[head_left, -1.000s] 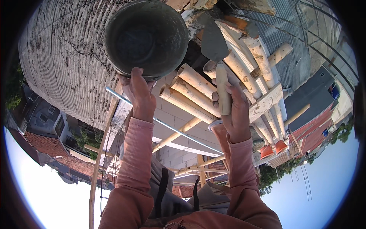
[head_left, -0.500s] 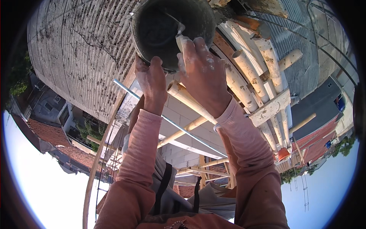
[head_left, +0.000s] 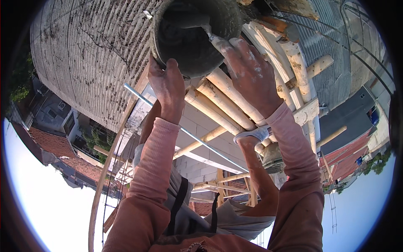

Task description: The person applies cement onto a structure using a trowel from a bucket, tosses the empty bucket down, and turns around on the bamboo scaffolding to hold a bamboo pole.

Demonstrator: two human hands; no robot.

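A dark round bucket [head_left: 224, 23] with wet grey material inside fills the top centre. My left hand [head_left: 166, 86] is closed on its lower left rim. My right hand [head_left: 252, 77], smeared with pale grey, grips the handle of a trowel [head_left: 193, 21], whose blade lies inside the bucket. Beneath both hands are bamboo poles [head_left: 216, 105] and a pale block wall [head_left: 197, 122].
My sandalled foot [head_left: 252, 135] rests on the poles beside another bucket [head_left: 273, 155]. Corrugated roofing [head_left: 79, 71] spreads left, more metal sheets [head_left: 331, 92] right. A light blue pipe [head_left: 197, 140] crosses below. Wires run at upper right; rooftops lie far down on both sides.
The trowel has gone from beside the bucket into it. The bucket and my left hand moved rightward. My right hand most recently shifted right, and my leg now shows more.
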